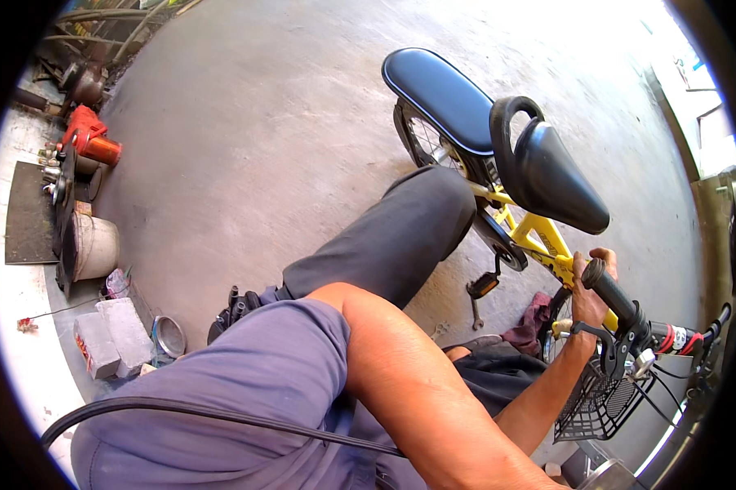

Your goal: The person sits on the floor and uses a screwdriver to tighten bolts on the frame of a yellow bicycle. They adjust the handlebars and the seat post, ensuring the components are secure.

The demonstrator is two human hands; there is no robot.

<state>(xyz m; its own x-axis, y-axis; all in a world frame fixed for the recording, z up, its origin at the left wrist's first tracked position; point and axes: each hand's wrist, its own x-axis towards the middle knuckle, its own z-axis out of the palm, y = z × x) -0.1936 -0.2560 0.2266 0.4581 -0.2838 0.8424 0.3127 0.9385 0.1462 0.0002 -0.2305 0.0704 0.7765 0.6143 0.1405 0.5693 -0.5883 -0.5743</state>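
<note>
The right hand [590, 300] has bent fingers at the front of the yellow bike frame [536, 229], which slants away leftward; whether they clamp it, I cannot tell. The left hand is out of view.

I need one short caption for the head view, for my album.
A bare hand at the front of a yellow bicycle, beside its black handlebar grip.

Bare hand [591, 300] at the front of a yellow bicycle [538, 235], beside its handlebar grip [609, 287], black saddle [557, 178], grey floor [253, 131]
</note>
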